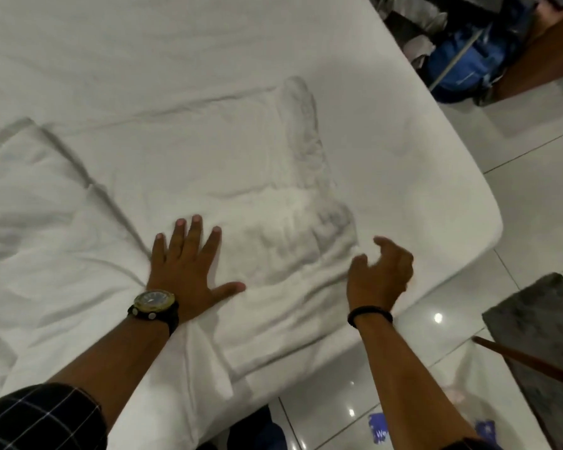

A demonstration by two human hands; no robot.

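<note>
A white towel (293, 254) lies folded and rumpled near the corner of a bed with a white sheet (208, 60). My left hand (189, 264) presses flat on the towel's left edge, fingers spread; a watch sits on that wrist. My right hand (379, 271) hovers at the towel's right edge with fingers loosely curled and slightly blurred, holding nothing that I can see. A black band circles the right wrist.
A crumpled white duvet (30, 238) lies on the left of the bed. The glossy tiled floor (533, 177) runs along the right. A blue bag (462, 60) sits at the top right, and a grey cloth (543, 336) hangs over a wooden piece at the lower right.
</note>
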